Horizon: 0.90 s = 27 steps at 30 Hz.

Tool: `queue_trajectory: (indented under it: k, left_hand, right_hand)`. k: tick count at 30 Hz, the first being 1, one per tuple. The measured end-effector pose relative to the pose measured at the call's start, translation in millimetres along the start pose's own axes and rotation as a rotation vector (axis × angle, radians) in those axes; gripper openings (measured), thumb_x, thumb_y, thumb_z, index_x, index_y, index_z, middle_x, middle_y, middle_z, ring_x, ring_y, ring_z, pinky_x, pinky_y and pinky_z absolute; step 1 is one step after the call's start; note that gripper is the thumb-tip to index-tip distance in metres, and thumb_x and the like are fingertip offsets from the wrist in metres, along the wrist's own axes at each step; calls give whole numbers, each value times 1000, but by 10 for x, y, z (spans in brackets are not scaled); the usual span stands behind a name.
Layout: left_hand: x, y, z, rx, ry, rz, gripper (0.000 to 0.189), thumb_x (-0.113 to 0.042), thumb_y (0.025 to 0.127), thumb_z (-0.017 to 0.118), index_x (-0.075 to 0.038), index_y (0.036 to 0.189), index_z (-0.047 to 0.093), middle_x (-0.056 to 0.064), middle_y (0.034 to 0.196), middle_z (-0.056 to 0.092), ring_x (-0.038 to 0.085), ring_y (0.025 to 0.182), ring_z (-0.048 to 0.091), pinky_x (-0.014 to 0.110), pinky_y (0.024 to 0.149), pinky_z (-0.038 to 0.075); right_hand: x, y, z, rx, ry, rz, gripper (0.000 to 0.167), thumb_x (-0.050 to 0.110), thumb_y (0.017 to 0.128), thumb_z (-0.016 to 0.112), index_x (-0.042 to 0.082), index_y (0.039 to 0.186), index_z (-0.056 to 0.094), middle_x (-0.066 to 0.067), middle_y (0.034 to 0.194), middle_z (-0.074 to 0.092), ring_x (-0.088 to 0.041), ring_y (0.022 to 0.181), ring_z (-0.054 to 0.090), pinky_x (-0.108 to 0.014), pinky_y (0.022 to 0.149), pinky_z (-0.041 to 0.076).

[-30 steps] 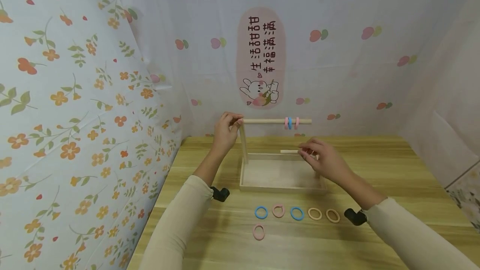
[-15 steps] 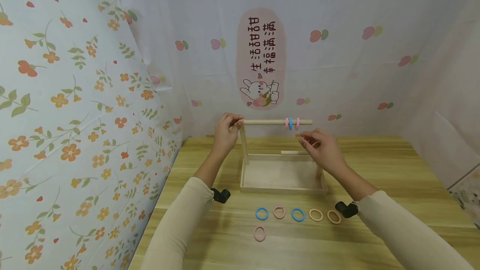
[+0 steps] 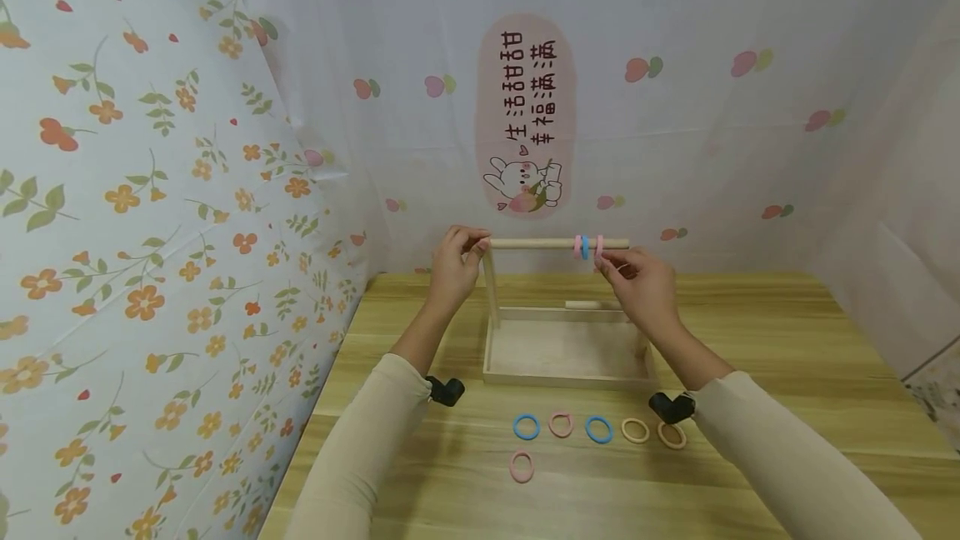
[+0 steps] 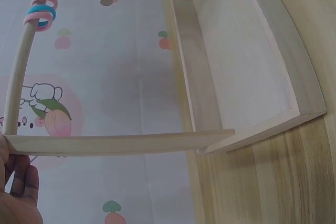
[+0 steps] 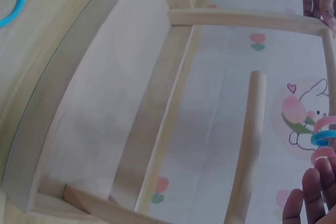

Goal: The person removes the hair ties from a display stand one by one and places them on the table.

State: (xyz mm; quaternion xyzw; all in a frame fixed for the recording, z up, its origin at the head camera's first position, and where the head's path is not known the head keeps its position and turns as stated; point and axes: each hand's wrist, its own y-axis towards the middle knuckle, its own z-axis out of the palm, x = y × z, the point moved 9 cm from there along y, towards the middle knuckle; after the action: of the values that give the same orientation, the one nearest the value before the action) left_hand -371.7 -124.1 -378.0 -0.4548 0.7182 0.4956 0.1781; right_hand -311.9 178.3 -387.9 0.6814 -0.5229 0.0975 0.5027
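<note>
My left hand (image 3: pixel 456 267) grips the top corner of a wooden stand, where its upright post (image 3: pixel 491 290) meets the upper rod (image 3: pixel 532 243). Two pink rings and a blue ring (image 3: pixel 585 247) hang on that rod toward its free right end. My right hand (image 3: pixel 647 286) pinches the rightmost pink ring (image 3: pixel 599 243) between thumb and fingers, just below the rod. In the right wrist view its curled fingers (image 5: pixel 313 192) are beside the rings. A shorter, lower rod (image 3: pixel 582 305) sticks out leftward behind the right hand, its right end hidden there.
The stand's shallow tray base (image 3: pixel 562 381) sits on the wood-grain table (image 3: pixel 450 473). In front of it lie loose rings: blue (image 3: pixel 515 427), pink (image 3: pixel 550 424), another blue (image 3: pixel 588 430), two beige, and a pink one (image 3: pixel 511 467) nearer me. A printed cloth (image 3: pixel 675 148) hangs behind.
My right hand has risen from the lower rod and moved up to the rightmost pink ring on the upper rod. The left hand has stayed at the stand's corner.
</note>
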Motion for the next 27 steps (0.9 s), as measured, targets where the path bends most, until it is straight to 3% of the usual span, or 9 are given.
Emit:
queue_trajectory:
  k: [13, 21, 27]
  left_hand:
    - [-8, -7, -7, -7, -4, 4, 24, -18, 108, 70, -1, 123, 77, 18, 122, 71, 36, 116, 73, 44, 108, 62]
    - [5, -2, -2, -13, -4, 17, 21, -13, 107, 72, 0, 123, 77, 18, 121, 71, 36, 115, 74, 45, 107, 63]
    - [25, 7, 5, -6, -6, 2, 23, -16, 108, 70, -1, 124, 77, 18, 121, 71, 36, 116, 73, 44, 108, 62]
  right_hand:
    - [-63, 38, 75, -27, 31, 78, 20, 12, 104, 79, -6, 114, 83, -24, 104, 79, -35, 84, 75, -1, 66, 45]
    - [-87, 35, 0, -43, 23, 96, 19, 13, 106, 77, -4, 112, 83, -22, 103, 79, -2, 73, 61, -5, 61, 45]
    - [-119, 25, -52, -52, 19, 75, 19, 12, 105, 78, -5, 111, 82, -23, 101, 78, -13, 76, 64, -4, 62, 45]
